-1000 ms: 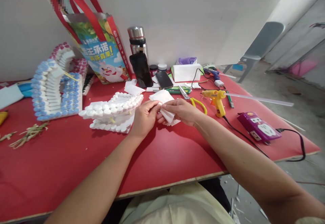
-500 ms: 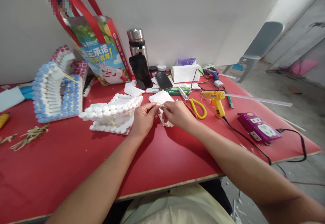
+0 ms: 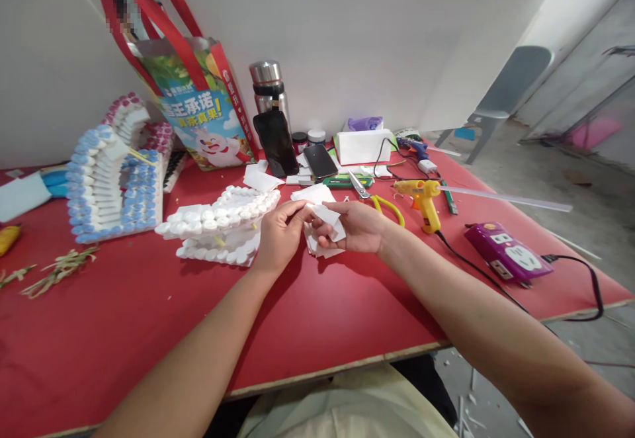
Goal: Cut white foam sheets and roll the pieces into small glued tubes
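1. Two bare hands meet above the red table (image 3: 317, 322), both on one small white slip (image 3: 328, 216): the left hand (image 3: 282, 227) pinches its left end between thumb and fingers, while the right hand (image 3: 361, 227) holds the rest loosely, thumb above, fingers curled below.
2. The white slip sits over a loose stack of white slips (image 3: 312, 193), just right of a tiered white model (image 3: 218, 219).
3. Keep the left pinch light but steady; the slip looks thin and would probably crease under a hard squeeze.
4. Let the right fingers follow the edge evenly, since uneven pressure would likely leave it skewed.
5. Keeping the wrists clear of the stack should stop it scattering.
6. The tabletop looks smooth and slightly glossy, so loose paper may slide. Scissors (image 3: 360, 188) lie just beyond the right hand, a yellow glue gun (image 3: 424, 201) farther right, and a purple power block (image 3: 510, 253) near the table's right edge.
7. Toward the back stand a printed bag (image 3: 203, 114) and a steel flask (image 3: 268, 75).
8. A pale panel (image 3: 397, 41) rises behind; rightward, a grey chair (image 3: 518, 81) stands on a bare grey floor (image 3: 546, 173).
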{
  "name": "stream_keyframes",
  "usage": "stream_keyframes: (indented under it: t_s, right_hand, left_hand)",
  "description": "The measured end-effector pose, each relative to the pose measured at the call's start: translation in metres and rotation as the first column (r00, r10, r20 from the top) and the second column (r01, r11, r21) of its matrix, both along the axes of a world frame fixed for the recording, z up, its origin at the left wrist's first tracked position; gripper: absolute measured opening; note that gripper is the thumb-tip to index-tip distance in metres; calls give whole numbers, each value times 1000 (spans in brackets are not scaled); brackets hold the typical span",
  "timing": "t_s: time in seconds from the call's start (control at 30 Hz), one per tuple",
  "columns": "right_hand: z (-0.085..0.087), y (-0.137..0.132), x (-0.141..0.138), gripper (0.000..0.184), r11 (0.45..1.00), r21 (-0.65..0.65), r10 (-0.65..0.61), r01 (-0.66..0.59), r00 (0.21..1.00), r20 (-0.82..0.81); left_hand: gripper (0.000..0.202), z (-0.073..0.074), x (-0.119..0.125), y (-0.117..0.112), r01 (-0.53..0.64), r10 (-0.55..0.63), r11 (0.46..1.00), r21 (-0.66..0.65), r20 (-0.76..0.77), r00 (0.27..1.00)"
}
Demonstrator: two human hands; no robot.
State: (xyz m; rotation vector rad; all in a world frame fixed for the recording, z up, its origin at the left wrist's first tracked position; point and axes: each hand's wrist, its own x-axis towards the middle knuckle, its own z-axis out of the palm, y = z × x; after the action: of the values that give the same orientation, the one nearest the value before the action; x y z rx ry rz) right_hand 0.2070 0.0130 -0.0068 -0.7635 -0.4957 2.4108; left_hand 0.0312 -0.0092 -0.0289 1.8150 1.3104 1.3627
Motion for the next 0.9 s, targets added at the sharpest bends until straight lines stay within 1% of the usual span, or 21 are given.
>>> stream_keyframes:
  t_s: [0.13, 0.27, 0.37, 0.43, 0.5, 0.57, 0.6, 0.63, 0.67, 0.73, 0.77, 0.8, 0.83, 0.87, 0.9]
  right_hand:
    - [1, 2, 3, 17, 998, -27, 47, -49, 997, -64]
    - [0, 3, 2, 17, 999, 44, -2, 2, 1000, -13]
    - [0, 2, 1, 10, 984, 175, -29, 18, 998, 62]
    - [-1, 1, 0, 5, 957, 290, -34, -2, 993, 116]
    - [-1, -1, -1, 12, 921, 390, -57, -24, 979, 195]
    - [-1, -3, -2, 20, 883, 469, -118, -38, 947, 300]
    - [-2, -4, -3, 23, 852, 521, -172, -42, 918, 356]
    - [-3, -4, -4, 25, 809, 585, -245, -50, 877, 414]
    - [-4, -5, -5, 27, 750, 658, -333, -69, 820, 466]
    - [-7, -6, -8, 28, 588, 795, -533, -150, 668, 519]
    - [-9, -6, -8, 27, 505, 839, -618, -204, 593, 516]
    - [-10, -6, -9, 27, 438, 862, -680, -255, 533, 503]
    - [-11, -7, -9, 27, 387, 873, -721, -297, 492, 487]
    - [-11, -8, -9, 27, 355, 876, -746, -326, 467, 475]
    - [-11, -8, -9, 27, 337, 877, -760, -342, 451, 468]
  left_hand:
    - [20, -1, 0, 0, 13, -13, 1000, 16, 9, 1000]
    - [20, -2, 1, 0, 25, -26, 1000, 13, 18, 1000]
    - [21, -2, 1, 0, 33, -32, 999, -26, 53, 998]
    - [20, -2, 1, 0, 44, -39, 998, -47, 89, 995]
    - [21, -3, 1, -1, 49, -40, 996, -72, 127, 991]
    - [22, -4, 2, -1, 50, -31, 993, -109, 168, 985]
    - [23, -5, 2, -1, 51, -26, 990, -129, 190, 981]
    - [23, -6, 3, -1, 52, -20, 988, -147, 212, 977]
    - [23, -6, 3, -1, 54, -15, 985, -162, 231, 973]
    - [23, -6, 5, -1, 55, -4, 981, -185, 265, 964]
    - [23, -6, 5, -1, 55, 2, 980, -193, 280, 960]
    - [23, -6, 6, -1, 54, 6, 978, -200, 292, 957]
    - [23, -6, 6, -1, 55, 10, 977, -207, 300, 954]
    - [23, -6, 7, -1, 55, 13, 976, -212, 307, 952]
    - [22, -5, 7, -2, 55, 16, 975, -216, 312, 950]
